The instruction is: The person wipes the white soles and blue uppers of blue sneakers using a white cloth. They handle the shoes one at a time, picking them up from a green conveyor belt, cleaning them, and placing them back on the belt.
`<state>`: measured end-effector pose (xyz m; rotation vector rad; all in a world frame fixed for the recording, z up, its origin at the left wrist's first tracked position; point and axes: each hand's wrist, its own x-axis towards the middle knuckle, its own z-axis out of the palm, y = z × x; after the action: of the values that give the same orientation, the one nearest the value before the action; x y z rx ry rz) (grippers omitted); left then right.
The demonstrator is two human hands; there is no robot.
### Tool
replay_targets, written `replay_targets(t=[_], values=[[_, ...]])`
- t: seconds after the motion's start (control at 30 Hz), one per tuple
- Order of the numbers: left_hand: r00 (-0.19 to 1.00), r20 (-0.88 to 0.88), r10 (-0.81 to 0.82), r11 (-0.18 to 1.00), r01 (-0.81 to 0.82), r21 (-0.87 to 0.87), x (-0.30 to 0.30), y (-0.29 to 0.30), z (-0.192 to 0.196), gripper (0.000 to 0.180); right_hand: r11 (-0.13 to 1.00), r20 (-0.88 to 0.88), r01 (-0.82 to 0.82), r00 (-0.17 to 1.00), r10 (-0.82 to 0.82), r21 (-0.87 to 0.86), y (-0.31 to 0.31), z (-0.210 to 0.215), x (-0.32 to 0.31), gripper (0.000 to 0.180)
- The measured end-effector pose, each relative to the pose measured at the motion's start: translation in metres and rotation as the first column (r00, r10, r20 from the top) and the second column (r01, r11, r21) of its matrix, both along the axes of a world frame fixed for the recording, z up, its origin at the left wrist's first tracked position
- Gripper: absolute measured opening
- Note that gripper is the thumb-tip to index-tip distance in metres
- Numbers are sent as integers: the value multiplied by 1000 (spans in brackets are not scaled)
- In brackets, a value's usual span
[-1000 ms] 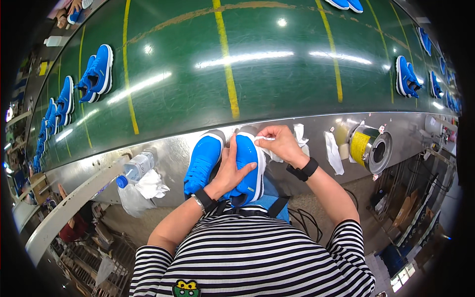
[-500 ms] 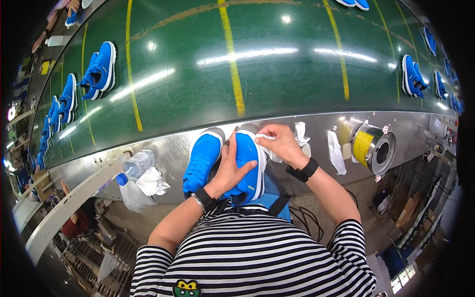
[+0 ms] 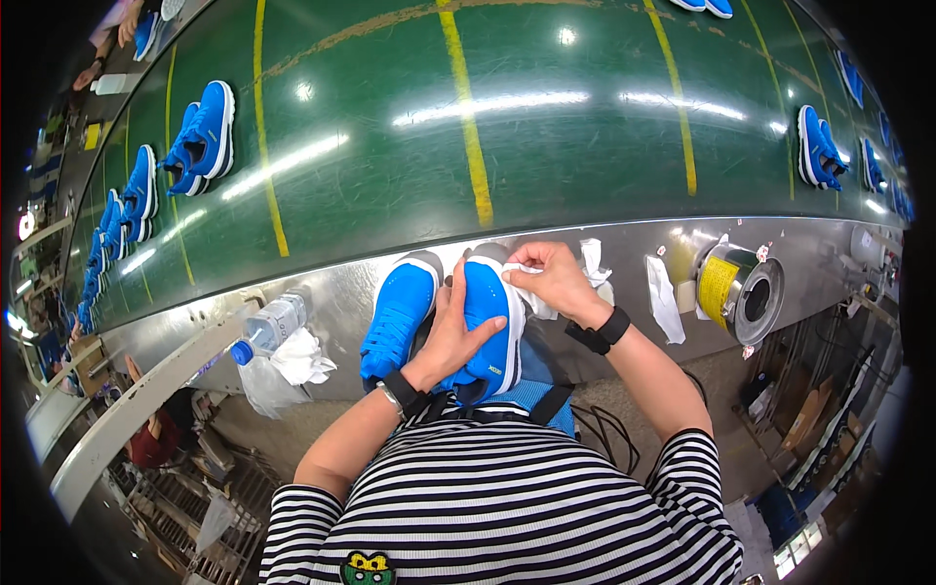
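Head view shows, at the table point(image 3: 341, 327), a left blue shoe point(image 3: 398, 317) beside the right blue shoe point(image 3: 487, 302), which your left hand point(image 3: 453, 336) clasps at midfoot while your right hand point(image 3: 556, 283) pinches a white tissue point(image 3: 539, 305) against its toe's outer side. Each shoe should handle light, soft above and firmer at the sole, so midfoot seems a sound hold. Counting left to right, you have one bottle point(image 3: 276, 324), two shoes before you and one tin point(image 3: 731, 291).
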<state>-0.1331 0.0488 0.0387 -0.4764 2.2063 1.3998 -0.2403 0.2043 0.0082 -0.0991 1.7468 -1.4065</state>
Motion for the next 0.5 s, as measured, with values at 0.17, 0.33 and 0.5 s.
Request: replay_targets(t=[0.17, 0.33, 0.5], values=[[1000, 1, 1, 1000, -1, 4, 0, 0, -2, 93, 1000, 43, -17, 999, 17, -7, 1, 2, -4, 13], [1000, 2, 6, 1000, -6, 5, 1, 0, -2, 93, 1000, 40, -14, 999, 15, -24, -2, 3, -4, 13], [1000, -10, 0, 1000, 0, 4, 2, -1, -4, 93, 996, 167, -48, 984, 60, -76, 0, 5, -9, 11]])
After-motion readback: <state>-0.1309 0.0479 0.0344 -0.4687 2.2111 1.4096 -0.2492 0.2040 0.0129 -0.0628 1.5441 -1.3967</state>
